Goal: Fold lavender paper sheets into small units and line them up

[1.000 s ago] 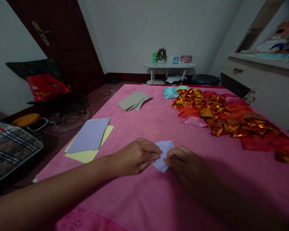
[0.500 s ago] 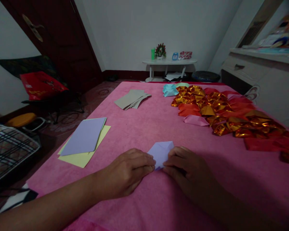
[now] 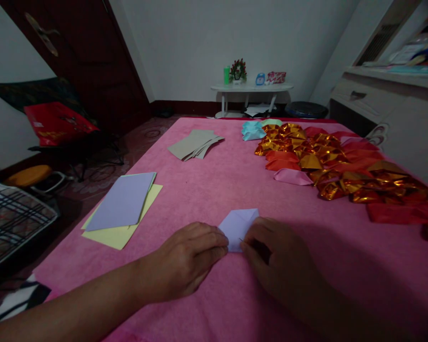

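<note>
A partly folded sheet of lilac paper (image 3: 238, 224) lies on the pink cloth (image 3: 207, 190) in front of me, its far corners folded in. My left hand (image 3: 199, 251) grips its left edge, fingers pressed together. At the near right side, my right hand (image 3: 271, 251) pinches the paper between thumb and fingers; part of the edge there is hidden. To the left rests a stack of lilac and yellow paper sheets (image 3: 123, 202). Farther back lies a fanned pile of grey paper pieces (image 3: 194, 144).
Folded gold foil pieces (image 3: 328, 147) and folded red paper (image 3: 399, 212) cover the table's right side, with light blue ones (image 3: 252, 130) at the back. A white side table (image 3: 251, 88) stands against the wall. On the left are a chair with a red bag (image 3: 59, 124) and a yellow stool (image 3: 28, 175).
The near edge of the lilac paper now lies flatter, and my right fingers have shifted slightly up along its side. My left hand stays on the left edge. The view has moved slightly.
</note>
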Demonstrator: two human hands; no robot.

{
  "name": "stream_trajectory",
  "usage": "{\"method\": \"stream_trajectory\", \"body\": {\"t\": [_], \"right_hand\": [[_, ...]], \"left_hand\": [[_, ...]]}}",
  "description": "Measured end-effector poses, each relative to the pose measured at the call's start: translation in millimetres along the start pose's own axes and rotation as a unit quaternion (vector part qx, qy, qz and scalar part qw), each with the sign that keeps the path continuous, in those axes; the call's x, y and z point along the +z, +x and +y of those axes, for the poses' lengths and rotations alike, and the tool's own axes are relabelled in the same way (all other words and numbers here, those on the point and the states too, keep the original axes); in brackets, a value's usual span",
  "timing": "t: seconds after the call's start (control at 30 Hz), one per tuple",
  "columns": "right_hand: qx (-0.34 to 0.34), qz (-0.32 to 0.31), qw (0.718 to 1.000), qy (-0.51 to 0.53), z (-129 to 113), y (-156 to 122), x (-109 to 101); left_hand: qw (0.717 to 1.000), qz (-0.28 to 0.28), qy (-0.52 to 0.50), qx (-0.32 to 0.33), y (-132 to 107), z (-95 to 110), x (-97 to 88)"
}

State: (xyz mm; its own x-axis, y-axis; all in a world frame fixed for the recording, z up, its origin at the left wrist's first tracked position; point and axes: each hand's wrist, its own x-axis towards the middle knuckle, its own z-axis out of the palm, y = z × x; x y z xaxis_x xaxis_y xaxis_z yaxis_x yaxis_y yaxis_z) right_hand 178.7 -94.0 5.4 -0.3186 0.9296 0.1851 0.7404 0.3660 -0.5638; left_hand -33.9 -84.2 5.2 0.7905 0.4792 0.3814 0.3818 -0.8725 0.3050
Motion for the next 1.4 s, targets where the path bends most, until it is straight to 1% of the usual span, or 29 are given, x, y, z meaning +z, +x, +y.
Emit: {"method": "stream_trajectory", "body": {"t": [0.17,0.37,0.47,0.67,0.87,1.07,1.2,1.3,1.4], "right_hand": [[0.01,-0.002,1.0,-0.025,0.0,0.9,2.1],[0.006,0.005,0.998,-0.056,-0.4,0.8,4.1],[0.001,0.01,0.998,-0.066,-2.6,1.5,4.0],[0.0,0.016,0.998,-0.066,-3.0,1.9,4.3],[0.012,0.005,0.997,-0.073,-2.5,2.7,4.4],[0.015,0.0,0.998,-0.068,-4.5,3.0,4.1],[0.026,0.001,0.998,-0.057,-2.8,2.1,3.4],[0.043,0.016,0.998,-0.037,-0.8,2.7,3.0],[0.025,0.011,0.999,-0.047,0.3,2.4,3.9]], "left_hand": [[1.0,0.003,-0.005,0.007,-2.7,-1.8,1.5],[0.999,0.025,-0.005,0.025,-6.1,-2.3,1.7],[0.999,0.026,-0.014,0.024,-4.9,-2.2,1.6],[1.0,-0.002,0.019,0.012,-1.3,-1.3,3.1],[0.999,-0.008,0.032,0.004,1.3,-0.4,2.6],[0.998,-0.019,0.05,0.031,1.9,-1.7,2.1],[0.997,-0.031,0.061,0.025,1.0,-1.3,2.4],[0.997,-0.034,0.06,0.023,0.8,-1.1,2.5],[0.998,-0.034,0.054,0.022,1.1,-1.2,2.7]]}}
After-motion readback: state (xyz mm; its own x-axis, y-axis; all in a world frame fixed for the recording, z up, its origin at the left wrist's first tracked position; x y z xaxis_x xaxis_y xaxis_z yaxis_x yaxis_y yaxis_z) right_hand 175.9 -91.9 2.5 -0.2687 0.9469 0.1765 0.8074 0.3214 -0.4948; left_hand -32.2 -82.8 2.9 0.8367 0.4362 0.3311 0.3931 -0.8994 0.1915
